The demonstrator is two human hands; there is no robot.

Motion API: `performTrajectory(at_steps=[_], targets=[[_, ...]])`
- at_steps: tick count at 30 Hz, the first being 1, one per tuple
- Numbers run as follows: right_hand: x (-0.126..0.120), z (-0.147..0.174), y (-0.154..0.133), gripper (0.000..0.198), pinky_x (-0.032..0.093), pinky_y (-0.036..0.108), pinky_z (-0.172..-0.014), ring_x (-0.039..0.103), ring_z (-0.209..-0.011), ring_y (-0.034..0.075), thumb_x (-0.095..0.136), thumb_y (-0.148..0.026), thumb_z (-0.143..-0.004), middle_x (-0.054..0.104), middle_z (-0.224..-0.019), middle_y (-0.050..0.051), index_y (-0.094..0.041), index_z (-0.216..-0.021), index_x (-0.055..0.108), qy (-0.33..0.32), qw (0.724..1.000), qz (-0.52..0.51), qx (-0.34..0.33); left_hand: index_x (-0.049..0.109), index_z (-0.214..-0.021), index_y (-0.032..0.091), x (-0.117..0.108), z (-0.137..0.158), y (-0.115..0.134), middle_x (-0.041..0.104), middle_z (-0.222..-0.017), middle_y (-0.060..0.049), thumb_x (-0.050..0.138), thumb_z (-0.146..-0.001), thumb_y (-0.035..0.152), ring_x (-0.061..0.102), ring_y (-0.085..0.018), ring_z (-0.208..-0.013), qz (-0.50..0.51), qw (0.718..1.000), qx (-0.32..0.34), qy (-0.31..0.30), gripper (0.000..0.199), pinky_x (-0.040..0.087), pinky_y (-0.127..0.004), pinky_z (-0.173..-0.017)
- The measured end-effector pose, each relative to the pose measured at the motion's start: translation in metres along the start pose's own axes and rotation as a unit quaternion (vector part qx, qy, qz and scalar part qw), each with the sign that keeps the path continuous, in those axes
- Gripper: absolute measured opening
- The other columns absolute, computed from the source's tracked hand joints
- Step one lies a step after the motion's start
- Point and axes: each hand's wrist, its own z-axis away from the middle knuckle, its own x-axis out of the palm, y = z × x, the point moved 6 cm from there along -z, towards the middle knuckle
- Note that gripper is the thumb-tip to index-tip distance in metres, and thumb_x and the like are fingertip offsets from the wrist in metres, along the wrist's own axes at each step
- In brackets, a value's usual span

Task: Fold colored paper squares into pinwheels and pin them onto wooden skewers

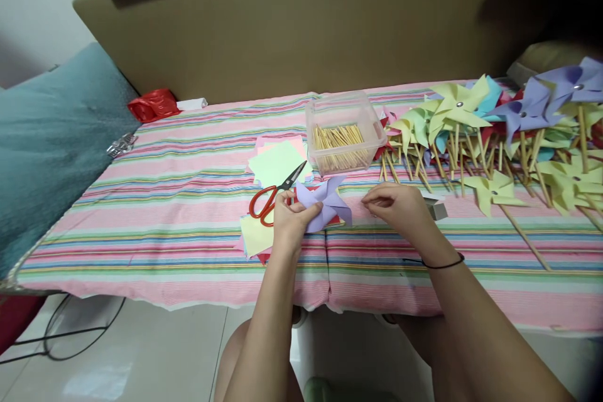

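Observation:
My left hand (294,220) holds a purple paper pinwheel (333,204), its thumb pressed near the folded middle. To the right, apart from the pinwheel, my right hand (393,204) has its fingertips pinched together; whatever is in them is too small to make out. Red-handled scissors (267,206) lie beside my left hand, blades pointing away. Under and left of that hand is a stack of cut paper with a yellow sheet (257,235) on top. Farther back sits another stack topped by a pale green sheet (277,164). A small grey box (438,210) stands behind my right wrist.
A clear plastic box (346,160) of wooden sticks stands at the back. Many finished pinwheels (459,107) on sticks are heaped at the right, one yellow pinwheel (492,191) lying nearer. A red plastic bag (154,105) and teal cushion (61,151) are at the left.

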Motion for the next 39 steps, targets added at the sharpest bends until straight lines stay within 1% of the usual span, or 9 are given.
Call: performTrajectory(at_steps=[7, 12, 17, 22, 24, 27, 29, 33, 39], targets=[[0.013, -0.002, 0.009, 0.018, 0.05, 0.03, -0.063, 0.065, -0.067, 0.019, 0.055, -0.011, -0.073, 0.072, -0.079, 0.006, -0.018, -0.071, 0.071, -0.059, 0.994, 0.097, 0.005, 0.038, -0.086, 0.021, -0.017, -0.007, 0.009, 0.067, -0.06, 0.003, 0.082, -0.046, 0.018, 0.063, -0.014, -0.051, 0.0, 0.998, 0.039, 0.053, 0.059, 0.05, -0.026, -0.057], [0.039, -0.004, 0.001, 0.023, 0.047, 0.03, -0.074, 0.064, -0.086, 0.021, 0.049, -0.01, -0.079, 0.072, -0.09, 0.008, -0.018, -0.081, 0.07, -0.104, 0.986, 0.125, -0.038, 0.042, -0.085, 0.02, -0.028, -0.007, 0.019, 0.064, -0.057, 0.004, 0.081, -0.045, 0.017, 0.062, -0.012, -0.051, 0.001, 0.994, 0.054, 0.092, 0.056, 0.05, -0.025, -0.057], [0.056, -0.012, 0.003, 0.021, 0.044, 0.031, -0.072, 0.061, -0.081, 0.022, 0.048, -0.009, -0.075, 0.069, -0.079, 0.007, -0.019, -0.069, 0.065, -0.079, 0.987, 0.133, -0.035, 0.042, -0.085, 0.02, -0.026, -0.007, 0.014, 0.067, -0.061, 0.002, 0.081, -0.045, 0.016, 0.064, -0.015, -0.054, 0.007, 0.996, 0.044, 0.073, 0.056, 0.051, -0.027, -0.057], [0.048, -0.014, 0.005, 0.019, 0.046, 0.03, -0.067, 0.063, -0.072, 0.02, 0.051, -0.011, -0.073, 0.069, -0.072, 0.006, -0.019, -0.059, 0.062, -0.037, 0.993, 0.112, -0.009, 0.039, -0.086, 0.021, -0.021, -0.009, 0.005, 0.069, -0.063, 0.0, 0.082, -0.046, 0.019, 0.063, -0.015, -0.051, 0.0, 0.998, 0.034, 0.046, 0.058, 0.049, -0.026, -0.054], [0.037, -0.012, 0.003, 0.015, 0.05, 0.031, -0.068, 0.066, -0.071, 0.02, 0.054, -0.014, -0.073, 0.072, -0.074, 0.006, -0.019, -0.062, 0.064, -0.007, 0.997, 0.073, 0.015, 0.038, -0.087, 0.022, -0.019, -0.009, 0.003, 0.067, -0.06, 0.002, 0.081, -0.048, 0.02, 0.061, -0.014, -0.047, -0.013, 0.999, 0.032, 0.039, 0.059, 0.047, -0.024, -0.051], [0.022, -0.007, 0.002, 0.005, 0.054, 0.034, -0.069, 0.069, -0.075, 0.022, 0.064, -0.023, -0.069, 0.074, -0.08, 0.006, -0.019, -0.066, 0.066, 0.047, 0.991, -0.092, 0.083, 0.035, -0.087, 0.023, -0.015, -0.008, 0.0, 0.065, -0.057, 0.005, 0.081, -0.048, 0.02, 0.058, -0.013, -0.043, -0.016, 0.999, 0.023, 0.037, 0.06, 0.046, -0.024, -0.05], [0.018, -0.004, 0.002, 0.01, 0.054, 0.034, -0.065, 0.069, -0.073, 0.023, 0.07, -0.028, -0.066, 0.073, -0.076, 0.006, -0.019, -0.066, 0.066, 0.06, 0.97, -0.199, 0.128, 0.035, -0.086, 0.023, -0.012, -0.007, -0.001, 0.065, -0.058, 0.005, 0.081, -0.046, 0.02, 0.059, -0.013, -0.046, -0.006, 0.999, 0.018, 0.036, 0.062, 0.047, -0.025, -0.052], [0.019, -0.002, 0.001, 0.022, 0.05, 0.028, -0.055, 0.064, -0.063, 0.018, 0.073, -0.037, -0.066, 0.067, -0.065, 0.003, -0.019, -0.068, 0.062, 0.047, 0.935, -0.302, 0.18, 0.035, -0.084, 0.023, -0.008, -0.004, 0.0, 0.066, -0.058, 0.004, 0.081, -0.044, 0.019, 0.061, -0.013, -0.05, 0.004, 0.999, 0.027, 0.033, 0.062, 0.049, -0.026, -0.057], [0.024, -0.002, 0.01, 0.024, 0.052, 0.025, -0.068, 0.063, -0.073, 0.013, 0.074, -0.04, -0.069, 0.066, -0.075, 0.0, -0.02, -0.074, 0.062, 0.04, 0.874, -0.439, 0.204, 0.036, -0.084, 0.023, -0.005, -0.004, -0.002, 0.066, -0.057, 0.004, 0.081, -0.045, 0.018, 0.063, -0.014, -0.051, -0.004, 0.999, 0.026, 0.03, 0.06, 0.049, -0.025, -0.057]])
